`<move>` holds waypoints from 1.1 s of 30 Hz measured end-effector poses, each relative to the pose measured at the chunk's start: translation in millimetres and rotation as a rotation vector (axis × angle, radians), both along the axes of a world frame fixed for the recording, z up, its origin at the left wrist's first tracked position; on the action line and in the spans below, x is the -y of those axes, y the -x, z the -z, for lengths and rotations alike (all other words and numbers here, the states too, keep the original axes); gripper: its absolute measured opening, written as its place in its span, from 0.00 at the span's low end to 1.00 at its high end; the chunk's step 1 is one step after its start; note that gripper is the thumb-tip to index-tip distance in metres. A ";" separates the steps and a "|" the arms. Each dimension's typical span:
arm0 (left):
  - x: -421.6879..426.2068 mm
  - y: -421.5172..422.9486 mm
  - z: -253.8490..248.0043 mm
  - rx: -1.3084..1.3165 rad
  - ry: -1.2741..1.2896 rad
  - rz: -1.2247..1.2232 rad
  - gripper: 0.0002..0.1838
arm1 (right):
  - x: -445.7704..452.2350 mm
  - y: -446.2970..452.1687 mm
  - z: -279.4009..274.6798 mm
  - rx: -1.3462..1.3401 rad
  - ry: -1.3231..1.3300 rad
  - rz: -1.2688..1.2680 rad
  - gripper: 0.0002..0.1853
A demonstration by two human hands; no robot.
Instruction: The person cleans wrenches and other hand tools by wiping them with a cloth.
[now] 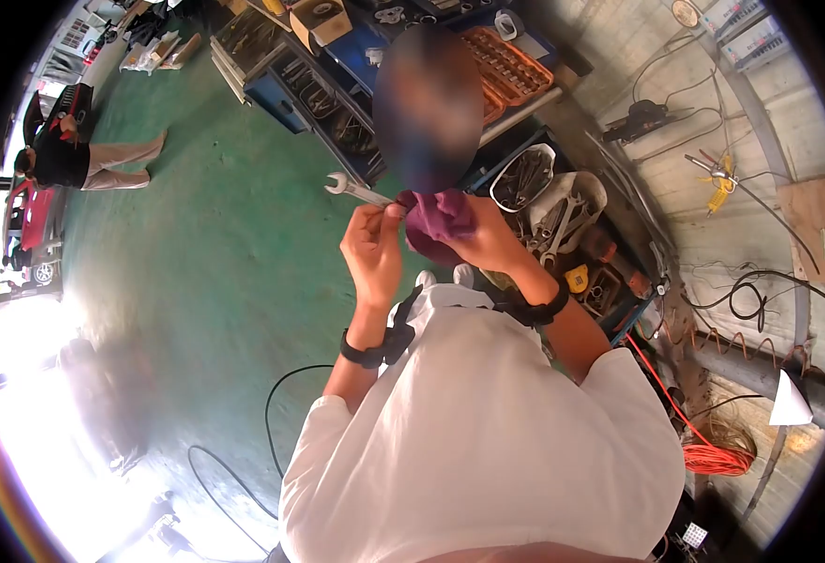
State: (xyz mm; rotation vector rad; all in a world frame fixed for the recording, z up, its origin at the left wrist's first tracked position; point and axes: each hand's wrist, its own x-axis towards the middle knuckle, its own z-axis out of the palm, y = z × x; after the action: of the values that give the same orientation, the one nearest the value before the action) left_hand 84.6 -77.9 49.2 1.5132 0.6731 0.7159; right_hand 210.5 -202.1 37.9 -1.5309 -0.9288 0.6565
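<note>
Holding wrench (350,189) up over green floor (206,272), open end leftward | left hand (372,249): thumb and fingers together, clamped on handle | right hand (490,236): fingers closed on purple cloth (443,220), bunched at handle's other end | right: tool tubs (551,161), orange case (536,75) | far left: another person (63,161)

Wrench (366,194) and purple cloth (439,218) found held in midair, close together.
Wrench: silver metal, open-ended jaw exposed and directed outward to the left; shaft slightly tilted, pinched in the left hand (372,246); far end not visible at the fingers and cloth. Cloth: bunched and creased, gripped by the right hand (489,242), lower portion hanging loosely.
</note>
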 end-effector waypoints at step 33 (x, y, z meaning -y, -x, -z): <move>17.7 -29.5 -13.4 -0.336 -0.301 0.559 0.20 | 26.9 -41.3 -2.9 -0.714 -0.480 0.503 0.28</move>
State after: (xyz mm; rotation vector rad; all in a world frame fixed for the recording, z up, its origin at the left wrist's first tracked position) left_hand 114.2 -95.6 62.6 2.0100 0.3596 0.1357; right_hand 251.8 -229.0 40.8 -0.9252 -0.1200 0.5026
